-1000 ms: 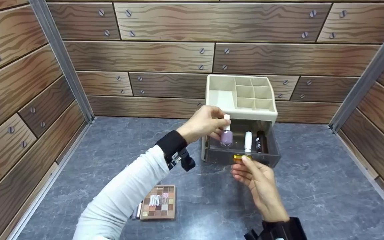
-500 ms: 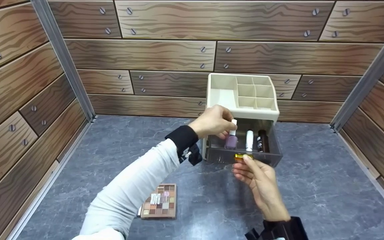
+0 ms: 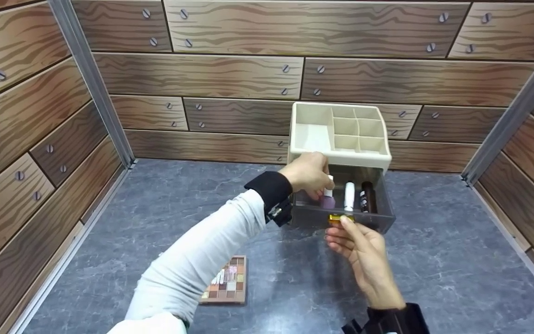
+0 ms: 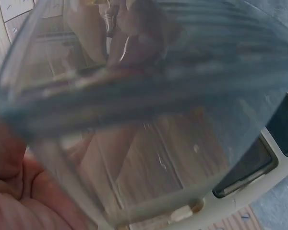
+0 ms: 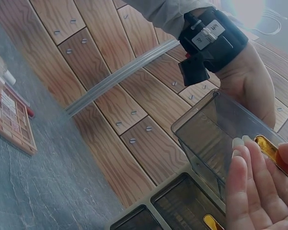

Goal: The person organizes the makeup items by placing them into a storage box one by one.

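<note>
A cream cosmetics organizer (image 3: 341, 158) stands near the back wall, and its smoky clear drawer (image 3: 305, 217) is pulled out. My left hand (image 3: 308, 175) reaches down into the drawer's left part and pinches the white cap of a purple nail polish bottle (image 3: 328, 202). The bottle is upright, its lower part behind the drawer front. With thumb and fingers, my right hand (image 3: 362, 250) pinches the gold drawer handle (image 3: 334, 217), which also shows in the right wrist view. Inside the drawer lie a white tube (image 3: 349, 197) and a dark brown bottle (image 3: 369, 197).
An eyeshadow palette (image 3: 235, 283) lies on the grey marbled tabletop (image 3: 155, 208), partly covered by the left sleeve. Slim cosmetics (image 5: 8, 76) lie beside it in the right wrist view. Closed drawers (image 5: 182, 201) sit below. Wood-patterned walls (image 3: 230, 74) surround the table.
My left hand has moved right and down, lowering the nail polish bottle from over the drawer into it. My right hand has stayed on the handle.
</note>
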`<state>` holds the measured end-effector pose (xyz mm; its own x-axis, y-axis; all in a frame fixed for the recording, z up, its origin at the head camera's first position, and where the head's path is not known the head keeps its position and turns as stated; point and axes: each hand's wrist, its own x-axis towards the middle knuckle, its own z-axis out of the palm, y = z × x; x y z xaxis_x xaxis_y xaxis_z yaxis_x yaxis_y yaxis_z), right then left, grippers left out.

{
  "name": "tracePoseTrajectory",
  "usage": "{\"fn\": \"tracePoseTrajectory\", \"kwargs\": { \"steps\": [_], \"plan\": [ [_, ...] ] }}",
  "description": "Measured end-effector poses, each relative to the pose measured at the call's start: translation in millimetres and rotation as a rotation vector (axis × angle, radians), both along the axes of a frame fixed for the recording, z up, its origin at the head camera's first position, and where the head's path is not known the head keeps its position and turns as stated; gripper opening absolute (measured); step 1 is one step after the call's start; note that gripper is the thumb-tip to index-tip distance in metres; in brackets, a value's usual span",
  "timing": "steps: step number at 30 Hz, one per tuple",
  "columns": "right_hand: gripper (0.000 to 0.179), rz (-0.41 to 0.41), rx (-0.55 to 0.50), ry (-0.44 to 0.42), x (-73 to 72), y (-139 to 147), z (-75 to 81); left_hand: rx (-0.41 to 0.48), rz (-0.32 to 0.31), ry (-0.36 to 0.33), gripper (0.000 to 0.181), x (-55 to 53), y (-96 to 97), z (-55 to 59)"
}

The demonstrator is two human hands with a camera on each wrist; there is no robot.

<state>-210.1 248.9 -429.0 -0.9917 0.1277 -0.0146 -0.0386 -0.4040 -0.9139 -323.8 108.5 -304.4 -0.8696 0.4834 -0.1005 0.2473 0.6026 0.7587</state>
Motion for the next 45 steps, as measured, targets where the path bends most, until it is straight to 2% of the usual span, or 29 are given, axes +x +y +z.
{"fn": "tracePoseTrajectory", "kwargs": {
  "steps": [4, 9, 18, 20, 28, 34, 38, 41, 45],
  "plan": [
    [0.025, 0.01, -0.004, 0.001, 0.5, -1.6, -1.6, -0.01, -0.027, -0.013, 0.022, 2.1, 3.8, -4.6],
    [0.024, 0.019, 0.001, 0.006, 1.2, -3.4, -4.0, -0.01, -0.017, -0.017, 0.022, 3.0, 6.7, -11.8],
    [0.023, 0.015, 0.003, 0.01, -0.1, -5.6, -4.7, -0.074, 0.0, 0.066, 0.023, -0.3, 6.6, -16.8],
    [0.023, 0.011, 0.002, 0.005, -0.4, -5.9, -4.6, -0.069, 0.003, 0.062, 0.022, -0.2, 5.8, -16.2],
    [0.022, -0.002, 0.005, -0.015, -1.2, -5.6, -2.6, 0.082, 0.02, -0.017, 0.023, 3.5, 0.1, -11.7],
    [0.023, -0.006, 0.008, -0.018, -1.8, -4.5, -1.2, 0.175, -0.008, -0.019, 0.014, 5.9, -10.0, -8.0],
    [0.024, 0.0, 0.008, -0.012, -1.8, -3.4, -1.2, 0.244, -0.029, -0.051, 0.014, 9.5, -20.5, -4.7],
    [0.024, 0.0, 0.007, -0.004, -1.2, -1.8, -1.1, 0.273, -0.058, -0.035, 0.018, 12.5, -30.1, -1.9],
    [0.024, 0.0, 0.007, 0.008, -1.0, -0.1, -0.6, 0.294, -0.077, 0.023, 0.022, 15.8, -44.8, 0.4]
  ]
}}
